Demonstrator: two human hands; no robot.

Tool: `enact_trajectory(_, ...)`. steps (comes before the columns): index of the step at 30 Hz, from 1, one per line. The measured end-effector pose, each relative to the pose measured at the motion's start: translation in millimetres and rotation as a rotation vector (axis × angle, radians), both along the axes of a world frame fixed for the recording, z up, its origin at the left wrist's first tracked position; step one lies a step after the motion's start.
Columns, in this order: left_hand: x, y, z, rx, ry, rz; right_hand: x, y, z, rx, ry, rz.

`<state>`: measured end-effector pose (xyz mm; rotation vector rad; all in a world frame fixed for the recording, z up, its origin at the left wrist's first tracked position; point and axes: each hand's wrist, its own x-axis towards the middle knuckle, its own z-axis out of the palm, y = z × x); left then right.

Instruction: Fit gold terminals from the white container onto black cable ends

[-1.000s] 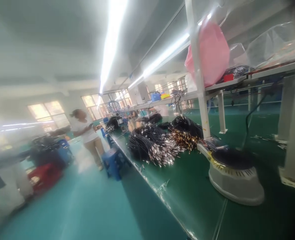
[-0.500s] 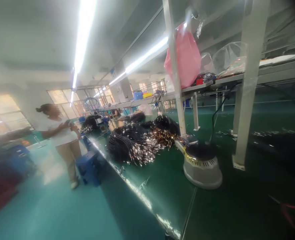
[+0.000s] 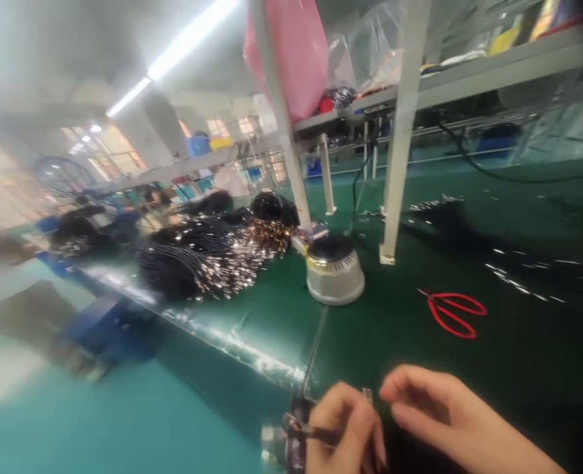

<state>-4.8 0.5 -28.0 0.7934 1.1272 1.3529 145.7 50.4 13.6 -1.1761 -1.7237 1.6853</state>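
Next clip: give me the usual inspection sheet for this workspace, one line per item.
Surface: green bench, long, shiny at its near edge.
Job's things: small dark blurred piece in the left hand; what it is cannot be told.
Clutter: red scissors lying flat; round grey device by a white post.
Hands: left hand pinches the piece; right hand beside it, fingers curled, hold unclear.
Cables: black bundles with shiny ends heaped on the bench; black cord hanging behind the device.
Surroundings: pink bag on the overhead shelf; blue stool on the teal floor.
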Motion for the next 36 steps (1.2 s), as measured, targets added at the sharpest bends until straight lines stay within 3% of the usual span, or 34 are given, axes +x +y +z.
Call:
enact_trajectory(10,-4,-3,7.7,-0.016,-0.016,0.014,-6,-5,4.3,0.076,0.067,-0.096)
enact_trajectory(24,-10,-3,17.1,-0.108,-0.214,-0.081,-11,-6,5.1,-0.004,0.181,-0.168)
enact_trajectory(36,-4,-4,18.8,-0.203,-0.295,-0.041,-20,-9,-4.2,-0.003,0.256,-0.209)
